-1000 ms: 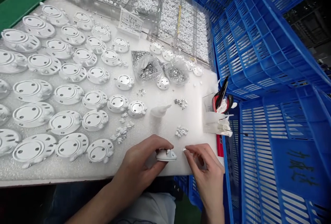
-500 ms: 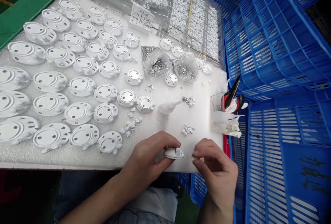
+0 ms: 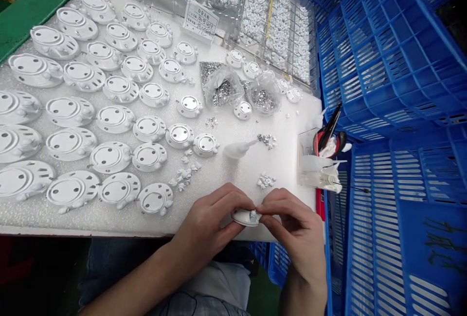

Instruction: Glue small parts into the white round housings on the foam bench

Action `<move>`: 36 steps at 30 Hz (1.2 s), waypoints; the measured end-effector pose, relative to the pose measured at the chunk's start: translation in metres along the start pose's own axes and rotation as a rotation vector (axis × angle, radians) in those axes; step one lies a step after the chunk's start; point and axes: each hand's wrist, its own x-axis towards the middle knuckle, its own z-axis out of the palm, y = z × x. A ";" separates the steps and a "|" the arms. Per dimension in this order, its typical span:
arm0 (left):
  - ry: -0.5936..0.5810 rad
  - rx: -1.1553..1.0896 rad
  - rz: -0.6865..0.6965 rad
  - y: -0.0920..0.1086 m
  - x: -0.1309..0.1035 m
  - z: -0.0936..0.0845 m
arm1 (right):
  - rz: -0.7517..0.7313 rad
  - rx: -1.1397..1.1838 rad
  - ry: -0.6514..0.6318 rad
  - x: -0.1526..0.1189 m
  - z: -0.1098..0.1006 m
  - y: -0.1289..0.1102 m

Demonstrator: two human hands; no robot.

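Left hand (image 3: 209,221) clamped around a small white oval housing (image 3: 245,217), held just above the near edge of the white foam board (image 3: 233,170). Right hand (image 3: 295,228) pinched together at the fingertips (image 3: 261,210), touching the top right of the housing; whether a small part sits between them, cannot tell. Just beyond the hands, a little heap of white bits (image 3: 265,180) and a white dropper bottle (image 3: 237,150) lying down. Rows of finished white housings (image 3: 109,116) to the left. Blue crates (image 3: 394,111) on the right.

A small white oval disc (image 3: 245,217) with a tiny white knob on its top lies nearly flat, pinched from both sides at the near edge of the foam-covered surface (image 3: 226,179).
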 end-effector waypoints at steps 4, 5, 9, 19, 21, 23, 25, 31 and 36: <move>0.035 0.002 0.024 -0.001 -0.003 0.001 | 0.025 0.086 -0.053 0.005 0.003 0.001; 0.040 0.009 0.038 -0.001 -0.003 0.001 | 0.030 0.111 -0.061 0.006 0.005 0.002; 0.042 0.042 0.045 -0.004 -0.005 0.003 | 0.053 0.218 -0.051 0.006 0.009 0.007; 0.080 0.002 0.070 -0.007 -0.004 0.004 | 0.064 0.320 0.014 0.005 0.018 0.013; 0.086 -0.014 0.071 -0.006 -0.003 0.003 | 0.057 0.340 0.012 0.006 0.020 0.014; 0.076 -0.027 0.057 -0.004 -0.001 0.001 | 0.002 0.318 -0.022 0.005 0.018 0.016; 0.061 -0.033 0.043 -0.001 0.001 -0.001 | -0.089 0.258 -0.043 0.003 0.016 0.018; 0.009 -0.041 0.039 0.001 0.005 -0.006 | -0.227 0.173 0.028 0.000 0.015 0.022; -0.061 -0.090 0.013 0.001 0.006 -0.010 | -0.277 0.157 0.074 0.001 0.020 0.023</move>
